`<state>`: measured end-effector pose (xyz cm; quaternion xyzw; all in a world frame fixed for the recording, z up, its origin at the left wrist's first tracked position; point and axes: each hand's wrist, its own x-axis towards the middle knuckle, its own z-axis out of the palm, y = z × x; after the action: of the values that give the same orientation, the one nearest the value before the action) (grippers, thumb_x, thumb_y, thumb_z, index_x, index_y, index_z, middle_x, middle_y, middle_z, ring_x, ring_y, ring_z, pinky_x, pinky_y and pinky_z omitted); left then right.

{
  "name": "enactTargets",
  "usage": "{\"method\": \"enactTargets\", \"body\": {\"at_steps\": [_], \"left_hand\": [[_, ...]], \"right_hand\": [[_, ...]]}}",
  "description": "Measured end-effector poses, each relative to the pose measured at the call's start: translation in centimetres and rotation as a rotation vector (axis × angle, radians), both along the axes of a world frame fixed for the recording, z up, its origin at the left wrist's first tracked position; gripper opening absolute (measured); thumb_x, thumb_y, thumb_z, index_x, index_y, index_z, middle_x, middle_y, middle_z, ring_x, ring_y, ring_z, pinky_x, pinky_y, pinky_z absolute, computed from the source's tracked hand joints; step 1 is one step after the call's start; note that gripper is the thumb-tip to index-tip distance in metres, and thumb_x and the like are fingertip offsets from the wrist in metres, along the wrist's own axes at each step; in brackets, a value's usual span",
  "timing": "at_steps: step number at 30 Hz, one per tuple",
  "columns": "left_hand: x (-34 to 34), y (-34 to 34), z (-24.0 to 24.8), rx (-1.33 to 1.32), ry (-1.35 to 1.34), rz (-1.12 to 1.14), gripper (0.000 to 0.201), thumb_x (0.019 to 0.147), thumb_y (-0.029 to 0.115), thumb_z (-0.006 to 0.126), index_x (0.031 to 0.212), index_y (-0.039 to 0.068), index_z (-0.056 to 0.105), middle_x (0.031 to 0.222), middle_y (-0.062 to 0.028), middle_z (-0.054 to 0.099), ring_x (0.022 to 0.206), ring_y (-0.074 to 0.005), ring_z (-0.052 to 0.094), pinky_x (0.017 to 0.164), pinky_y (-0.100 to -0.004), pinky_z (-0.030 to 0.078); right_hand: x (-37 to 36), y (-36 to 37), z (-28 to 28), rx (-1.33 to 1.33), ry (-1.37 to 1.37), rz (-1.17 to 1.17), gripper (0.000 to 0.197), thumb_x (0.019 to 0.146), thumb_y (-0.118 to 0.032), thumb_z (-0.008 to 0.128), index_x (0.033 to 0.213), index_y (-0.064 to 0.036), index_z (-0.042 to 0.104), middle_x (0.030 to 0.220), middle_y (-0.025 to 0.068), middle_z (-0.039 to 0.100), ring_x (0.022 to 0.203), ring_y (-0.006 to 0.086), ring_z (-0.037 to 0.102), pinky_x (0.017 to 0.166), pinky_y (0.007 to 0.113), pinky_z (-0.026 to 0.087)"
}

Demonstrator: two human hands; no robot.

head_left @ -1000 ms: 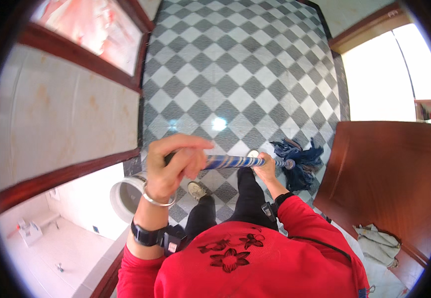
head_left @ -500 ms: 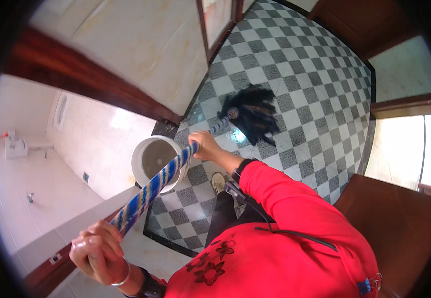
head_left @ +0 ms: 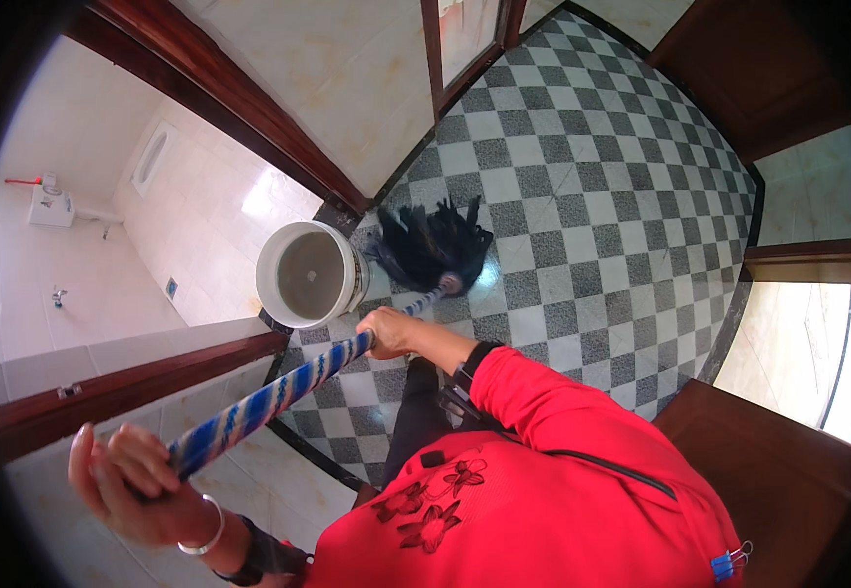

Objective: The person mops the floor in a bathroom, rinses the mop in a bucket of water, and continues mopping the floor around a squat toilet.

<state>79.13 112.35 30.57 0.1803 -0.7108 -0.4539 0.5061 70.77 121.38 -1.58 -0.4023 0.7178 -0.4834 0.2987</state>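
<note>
A mop with a blue-and-white patterned handle (head_left: 268,397) slants from the lower left toward the floor. My left hand (head_left: 126,480) is closed around its upper end, the index finger sticking up. Farther down the shaft, my right hand (head_left: 386,333) grips it with curled fingers. The dark, stringy mop head (head_left: 430,245) lies spread on the tiles, its strands pointing away from me. Just left of the strands stands a white bucket (head_left: 267,274) with greyish water (head_left: 313,284) inside. Whether the strands touch the bucket, I cannot tell.
The floor (head_left: 582,255) is grey-and-white checkered tile, wet and shiny near the mop. A doorway with a dark red wooden frame (head_left: 317,162) opens left to a tiled room with a wall tap (head_left: 59,296). A brown wooden door (head_left: 768,480) stands at lower right.
The mop head has swept left and nearer, up beside the bucket, and its strands have swung from right to far side. Both hands have moved left and lower, still holding the handle.
</note>
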Motion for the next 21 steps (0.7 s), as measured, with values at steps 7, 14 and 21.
{"method": "enactTargets", "body": {"at_steps": [7, 14, 21], "left_hand": [[2.6, 1.8, -6.2, 0.135, 0.052, -0.660, 0.021, 0.083, 0.002, 0.030, 0.092, -0.006, 0.048, 0.043, 0.0014, 0.026, 0.035, -0.0071, 0.024, 0.040, -0.0231, 0.028], [2.2, 6.9, -14.1, 0.401, -0.404, -0.972, 0.029, 0.074, -0.003, 0.031, 0.097, -0.009, 0.048, 0.048, -0.0023, 0.043, 0.043, -0.0100, 0.043, 0.047, -0.0257, 0.042], [5.4, 6.8, -18.9, 0.692, -0.527, -1.414, 0.031, 0.073, -0.005, 0.035, 0.099, -0.007, 0.052, 0.051, -0.0024, 0.049, 0.048, -0.0092, 0.047, 0.059, -0.0251, 0.044]], "right_hand": [[5.5, 12.2, -4.0, 0.185, 0.084, -0.142, 0.018, 0.054, -0.020, 0.064, 0.067, -0.0090, 0.058, 0.066, 0.0141, 0.056, 0.067, 0.0308, 0.056, 0.061, 0.037, 0.045], [11.1, 25.3, -10.9, 0.188, 0.231, -0.604, 0.014, 0.053, -0.012, 0.060, 0.062, -0.0054, 0.052, 0.063, 0.0158, 0.053, 0.064, 0.0340, 0.053, 0.056, 0.037, 0.043], [18.5, 27.6, -11.6, 0.501, 0.214, -0.764, 0.012, 0.055, -0.007, 0.057, 0.058, -0.0049, 0.045, 0.061, 0.0147, 0.050, 0.062, 0.0347, 0.050, 0.054, 0.039, 0.040]]}}
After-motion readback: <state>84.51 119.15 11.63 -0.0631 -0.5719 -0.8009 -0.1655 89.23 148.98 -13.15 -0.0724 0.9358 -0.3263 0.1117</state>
